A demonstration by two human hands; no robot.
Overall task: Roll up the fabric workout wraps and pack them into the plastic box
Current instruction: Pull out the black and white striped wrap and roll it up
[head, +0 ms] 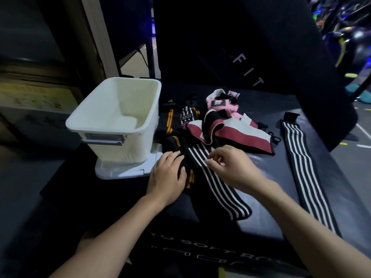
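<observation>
Left hand (167,173) flat, fingers straight, pressing the orange-striped wrap (189,177). Right hand (226,165) fingers loosely curled, touching white-striped wrap (216,185); grip unclear. Plastic box (120,117) just left.

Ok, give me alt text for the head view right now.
Two bare hands work a black, white-striped wrap on a dark mat: left hand presses flat, right hand pinches it. An empty white plastic box sits left, unrolled wraps beyond.

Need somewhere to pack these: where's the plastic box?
The plastic box stands open at the left of the head view, beside the wrap pile, beyond the left hand.
</observation>
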